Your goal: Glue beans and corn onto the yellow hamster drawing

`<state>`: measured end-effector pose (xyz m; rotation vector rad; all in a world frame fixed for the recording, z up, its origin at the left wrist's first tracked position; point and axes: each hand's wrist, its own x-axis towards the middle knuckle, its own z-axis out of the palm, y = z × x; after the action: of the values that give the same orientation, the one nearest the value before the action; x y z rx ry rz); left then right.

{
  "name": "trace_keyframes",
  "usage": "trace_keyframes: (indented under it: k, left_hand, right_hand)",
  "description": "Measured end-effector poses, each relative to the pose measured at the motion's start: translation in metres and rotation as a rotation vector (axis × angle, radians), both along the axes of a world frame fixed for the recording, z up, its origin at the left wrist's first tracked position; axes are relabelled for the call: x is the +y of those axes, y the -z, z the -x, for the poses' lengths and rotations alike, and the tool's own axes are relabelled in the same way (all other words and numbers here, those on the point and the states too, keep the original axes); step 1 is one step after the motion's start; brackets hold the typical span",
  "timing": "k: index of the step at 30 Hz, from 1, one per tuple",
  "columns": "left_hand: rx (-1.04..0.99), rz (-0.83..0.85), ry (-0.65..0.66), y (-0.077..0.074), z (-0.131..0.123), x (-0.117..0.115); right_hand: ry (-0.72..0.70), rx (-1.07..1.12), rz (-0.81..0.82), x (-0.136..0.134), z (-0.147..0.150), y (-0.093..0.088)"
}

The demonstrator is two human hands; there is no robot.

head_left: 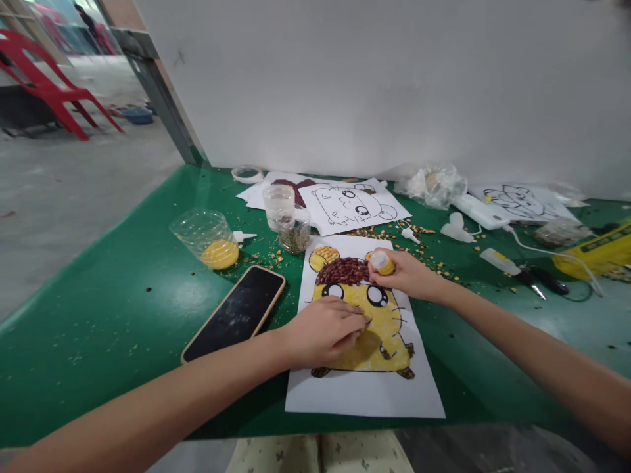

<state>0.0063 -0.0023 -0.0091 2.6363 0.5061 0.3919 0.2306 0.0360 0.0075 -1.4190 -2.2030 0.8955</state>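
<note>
A hamster picture (365,358) on white paper lies in front of me, with a yellow body, a dark red-brown bean patch (340,270) on the head and corn-like kernels on one ear. My left hand (328,328) rests on the yellow body below the eyes, fingers stretched to the right, with nothing seen in them. My right hand (407,272) grips a small glue bottle (382,263) with a white end and yellow label, over the right side of the head. The bottle's tip is hidden behind the fingers.
A phone (236,312) lies left of the picture. Beyond it are a tipped plastic cup (210,240) with yellow grains and a clear cup (294,231) of greenish seeds. Drawing sheets (352,203), a plastic bag (434,186), a power bank (480,211) and scattered kernels lie farther back.
</note>
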Motion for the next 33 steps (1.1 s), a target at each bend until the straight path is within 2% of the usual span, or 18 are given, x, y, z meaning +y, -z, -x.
trace_keyframes:
  k: [6,9,13,16,19,21,27,33]
  left_hand:
    - [-0.017,0.024,0.027,0.003,0.0,0.001]
    - [-0.044,0.122,-0.004,0.001,0.001,0.002]
    - [-0.231,0.413,-0.216,-0.005,0.001,0.006]
    - [-0.418,0.695,-0.361,-0.007,0.001,0.012]
    - [-0.511,0.916,-0.375,-0.005,0.001,0.017]
    - [-0.539,0.997,-0.356,-0.005,0.001,0.019]
    - [-0.556,1.056,-0.437,-0.01,0.001,0.019]
    - [-0.448,0.906,-0.461,-0.013,0.001,0.015]
  right_hand:
    - [0.11,0.078,0.038,0.002,0.004,-0.002]
    - [0.118,0.256,0.166,-0.001,0.01,-0.006]
    - [0.063,0.592,0.36,-0.01,0.024,-0.008]
    - [0.036,0.717,0.416,-0.016,0.035,-0.006]
    - [0.025,0.755,0.398,-0.019,0.043,-0.003]
    - [0.035,0.761,0.35,-0.019,0.046,-0.001]
    - [0.056,0.784,0.221,-0.018,0.049,0.006]
    - [0.08,0.637,0.102,-0.025,0.048,0.003]
